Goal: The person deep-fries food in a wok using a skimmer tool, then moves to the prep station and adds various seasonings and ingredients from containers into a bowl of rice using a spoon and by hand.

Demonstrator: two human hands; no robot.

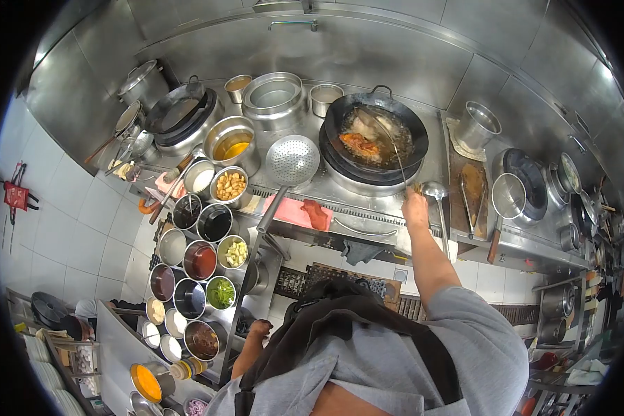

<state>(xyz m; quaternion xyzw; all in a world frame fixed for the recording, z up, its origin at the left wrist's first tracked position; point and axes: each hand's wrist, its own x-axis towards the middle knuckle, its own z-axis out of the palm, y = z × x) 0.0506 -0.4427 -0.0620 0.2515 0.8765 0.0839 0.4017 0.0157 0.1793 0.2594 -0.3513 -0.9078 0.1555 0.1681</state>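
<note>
Clamps the right grip point(414, 206) on the near end of a long, thin metal-handled utensil point(399, 158). Slants over the rim into a round black metal wok point(417, 128), reaching the bubbling oil beside orange-brown food point(359, 144). Should handle stiff and fairly light, heavier tipped when loaded, perhaps oil-slick; best held there, clear of heat. Cannot tell the left grip's point(260, 329) state, low beside the black cloth apron point(340, 299).
</note>
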